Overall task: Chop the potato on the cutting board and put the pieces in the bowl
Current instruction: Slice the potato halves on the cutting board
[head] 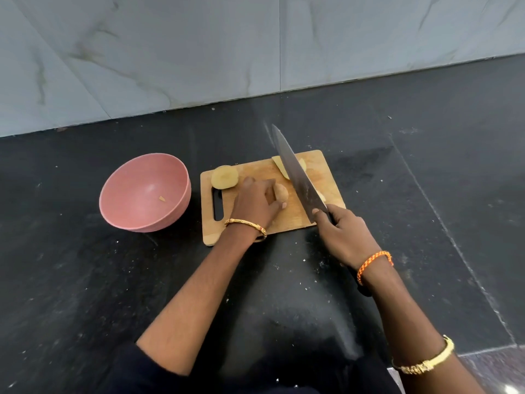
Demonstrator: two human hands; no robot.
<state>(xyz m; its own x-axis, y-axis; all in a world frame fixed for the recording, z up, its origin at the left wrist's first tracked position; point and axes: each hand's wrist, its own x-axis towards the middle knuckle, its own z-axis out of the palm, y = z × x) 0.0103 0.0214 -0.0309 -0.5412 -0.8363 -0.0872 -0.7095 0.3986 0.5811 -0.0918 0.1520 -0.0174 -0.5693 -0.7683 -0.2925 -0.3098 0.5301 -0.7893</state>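
A wooden cutting board (287,220) lies on the black counter. My left hand (255,204) grips a potato piece (281,193) at the board's middle. My right hand (345,233) holds the handle of a large knife (297,173), whose blade slants up and away just right of that piece. A round potato half (224,176) lies cut face up at the board's far left corner. A slice (281,166) lies at the far edge, partly hidden by the blade. The pink bowl (125,191) stands left of the board with one small potato bit (161,198) inside.
The black stone counter (426,180) stretches all around and is dotted with small white specks. A grey marbled wall (255,46) rises behind it. The counter's front edge shows at the bottom right.
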